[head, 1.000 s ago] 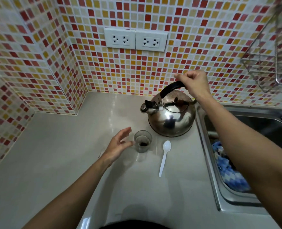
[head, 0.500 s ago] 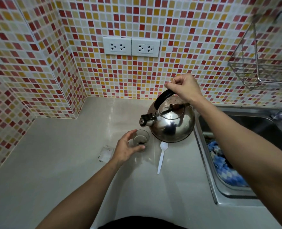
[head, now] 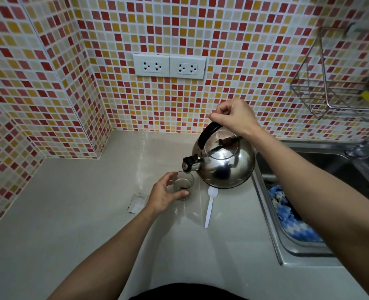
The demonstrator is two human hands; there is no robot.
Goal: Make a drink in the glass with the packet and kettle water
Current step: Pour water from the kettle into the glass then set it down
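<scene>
A small clear glass [head: 183,185] with dark powder at its bottom stands on the pale counter. My left hand [head: 164,193] wraps around its left side, thumb and fingers on the glass. My right hand [head: 235,117] is closed on the black handle of the shiny steel kettle [head: 224,163], which is lifted and tilted left. The kettle's spout [head: 190,165] sits just above the glass rim. No water stream can be made out. The emptied clear packet [head: 137,203] lies flat left of my left hand.
A white plastic spoon [head: 210,205] lies on the counter [head: 71,213] right of the glass. A steel sink [head: 272,215] holding a blue cloth [head: 291,217] is at right. A wire rack [head: 335,83] with a sponge hangs on the tiled wall. Two sockets [head: 169,66] are above.
My right hand lifted the kettle, tilted it and brought its spout over the glass. My left hand closed around the glass.
</scene>
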